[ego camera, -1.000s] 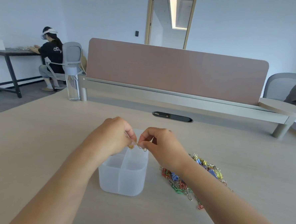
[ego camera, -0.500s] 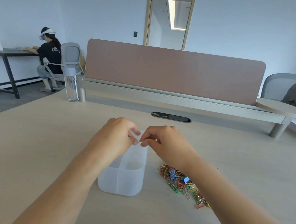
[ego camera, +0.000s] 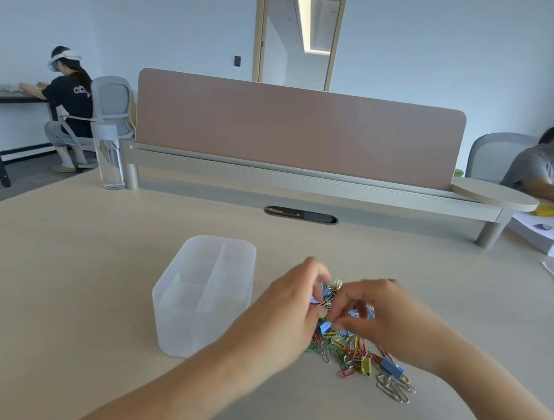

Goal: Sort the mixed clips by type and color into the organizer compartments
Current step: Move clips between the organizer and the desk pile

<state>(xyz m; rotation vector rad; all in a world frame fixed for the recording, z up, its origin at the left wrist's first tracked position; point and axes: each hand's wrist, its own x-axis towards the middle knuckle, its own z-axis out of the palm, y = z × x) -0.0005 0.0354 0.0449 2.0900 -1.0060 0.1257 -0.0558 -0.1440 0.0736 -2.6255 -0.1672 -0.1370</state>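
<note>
A translucent white organizer [ego camera: 177, 327] with several compartments stands on the desk, left of centre; what lies inside is too faint to tell. To its right lies a mixed pile of clips [ego camera: 354, 352]: coloured paper clips, silver paper clips, and yellow and blue binder clips. Both hands are down in the far part of this pile. My left hand [ego camera: 287, 311] has curled fingers pinching a blue binder clip [ego camera: 316, 298]. My right hand [ego camera: 383, 313] faces it, fingertips pinched into the tangle of clips. The fingertips are blurred and hide part of the pile.
A clear water bottle [ego camera: 110, 159] stands at the back left beside a pink desk divider [ego camera: 300, 133]. A cable port [ego camera: 301, 215] is set in the desk behind the organizer. A stack of paper [ego camera: 543, 239] lies at the far right. Two people sit at other desks.
Both hands have left the space above the organizer and gone right and down into the clip pile. The small clip held between them earlier is no longer seen.
</note>
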